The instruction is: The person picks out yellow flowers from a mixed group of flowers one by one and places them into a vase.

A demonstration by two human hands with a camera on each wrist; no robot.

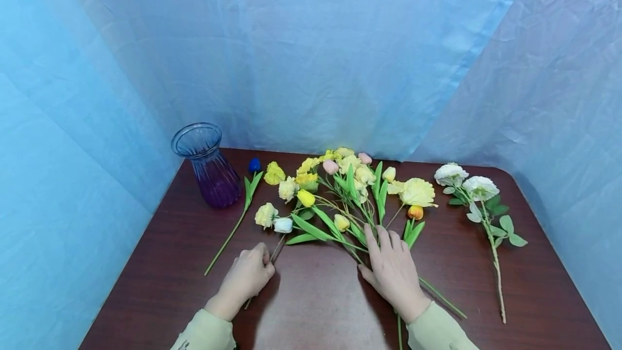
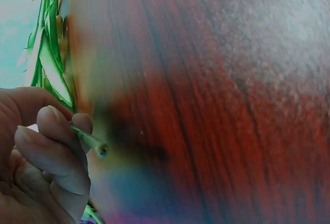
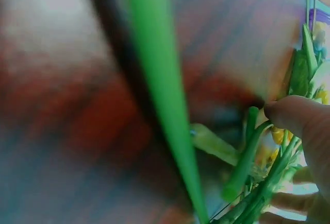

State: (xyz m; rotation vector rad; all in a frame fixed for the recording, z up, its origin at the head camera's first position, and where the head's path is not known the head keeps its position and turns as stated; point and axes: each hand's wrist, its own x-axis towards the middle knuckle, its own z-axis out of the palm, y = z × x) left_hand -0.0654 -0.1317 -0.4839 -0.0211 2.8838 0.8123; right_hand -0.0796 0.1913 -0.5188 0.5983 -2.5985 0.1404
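Two hands work at a spread of artificial flowers on a dark wooden table (image 1: 146, 285).

The left hand (image 1: 248, 274) lies near the front left of the pile, its fingers curled and pinching a thin green stem (image 2: 90, 141), which runs up to a white bud (image 1: 283, 225). The right hand (image 1: 393, 271) rests flat on the stems of the yellow flower bunch (image 1: 350, 188) at the middle of the table, fingers straight and relaxed, gripping nothing. A purple glass vase (image 1: 209, 169) stands upright at the far left, a blue-budded stem (image 1: 243, 209) lying just beside it. A white rose spray (image 1: 478, 199) lies apart on the right.
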